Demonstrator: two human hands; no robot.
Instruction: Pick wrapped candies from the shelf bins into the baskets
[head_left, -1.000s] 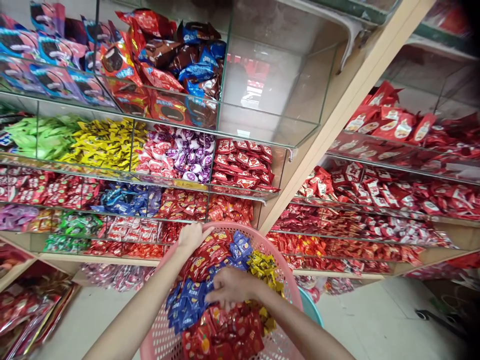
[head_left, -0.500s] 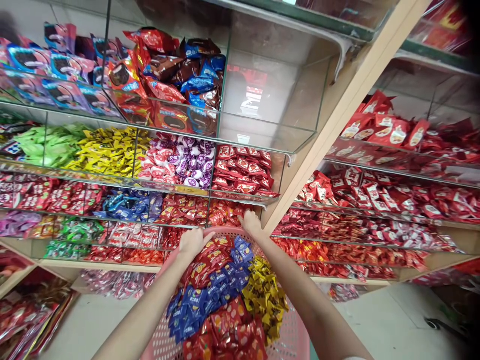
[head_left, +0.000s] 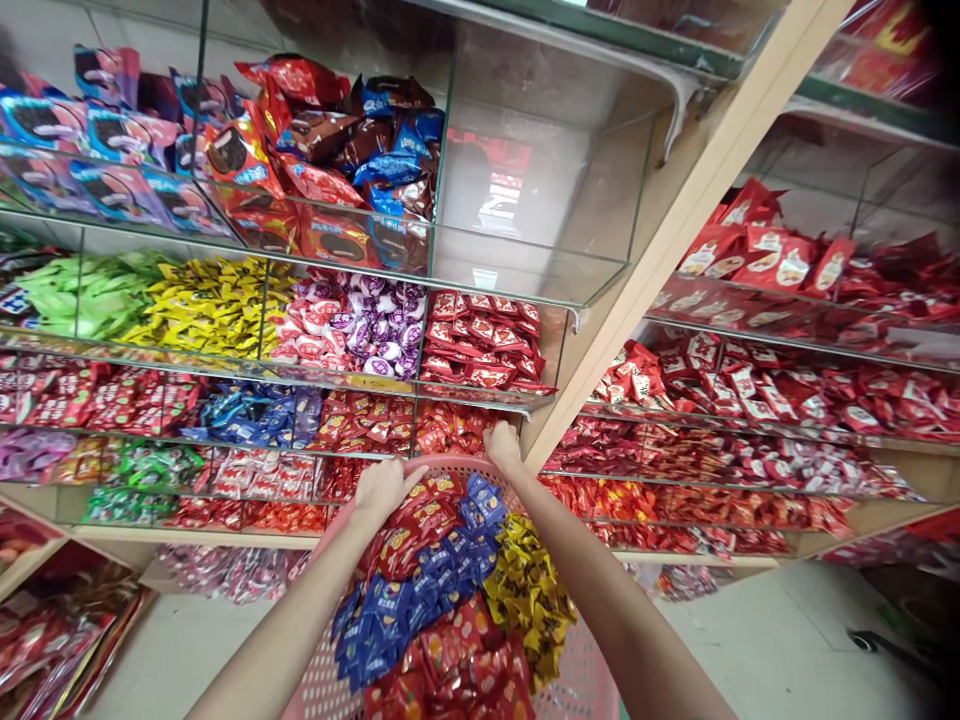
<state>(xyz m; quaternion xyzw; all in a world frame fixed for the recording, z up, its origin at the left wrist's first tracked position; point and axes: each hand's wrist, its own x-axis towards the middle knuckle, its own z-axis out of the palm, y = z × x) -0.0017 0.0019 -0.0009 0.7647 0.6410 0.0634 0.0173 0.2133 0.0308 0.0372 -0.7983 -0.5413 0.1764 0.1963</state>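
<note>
A pink perforated plastic basket (head_left: 324,668) is in front of me, heaped with red packets (head_left: 424,515), blue packets (head_left: 397,605), yellow packets (head_left: 529,590) and more red packets with orange dots toward me. My left hand (head_left: 381,488) is closed over the basket's far left rim, thumb along the edge. Just past the far right rim, my right hand (head_left: 504,447) reaches to a shelf compartment of small red wrapped candies (head_left: 455,428). Its fingers are curled beside those candies; what they hold, if anything, is hidden.
Glass-fronted shelves (head_left: 480,385) hold several kinds of wrapped sweets. A slanting wooden upright (head_left: 637,290) divides them from the right-hand shelves of red packets (head_left: 772,255). A glass shelf edge sits just above my right hand. Pale floor (head_left: 757,640) shows below.
The shelves sit very slightly farther left in view. Both hands and the basket keep nearly the same places, my left hand on the rim and my right hand at the red candies.
</note>
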